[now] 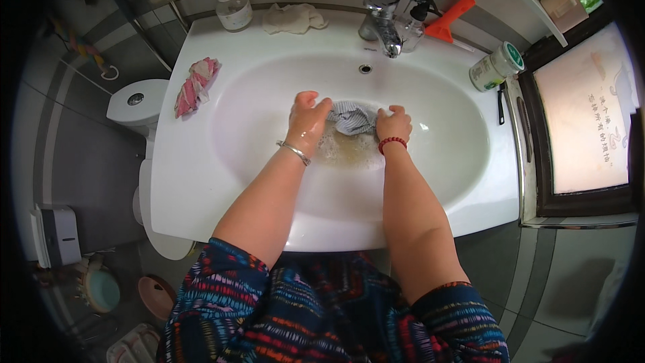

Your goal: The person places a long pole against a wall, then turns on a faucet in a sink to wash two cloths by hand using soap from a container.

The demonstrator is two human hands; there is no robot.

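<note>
Between my hands a wet, grey-and-white striped cloth [354, 118] is stretched and bunched over the basin. My left hand [308, 120] grips its left end, and my right hand [394, 123] grips its right end. Below the cloth, shallow, cloudy, yellowish water with foam [347, 153] lies in the bottom of the white washbasin [443, 161]. The fingertips of both hands are partly hidden. A chrome faucet [388, 35] stands behind the basin, with no stream visible from its spout.
A twisted pink-and-white cloth [196, 86] lies on the left counter. Along the back are a clear bottle [234, 10], a crumpled white cloth [294, 19], a pump bottle [410, 27] and an orange squeegee [450, 20]. A glass jar [496, 66] stands at right, near a black-handled tool [501, 106].
</note>
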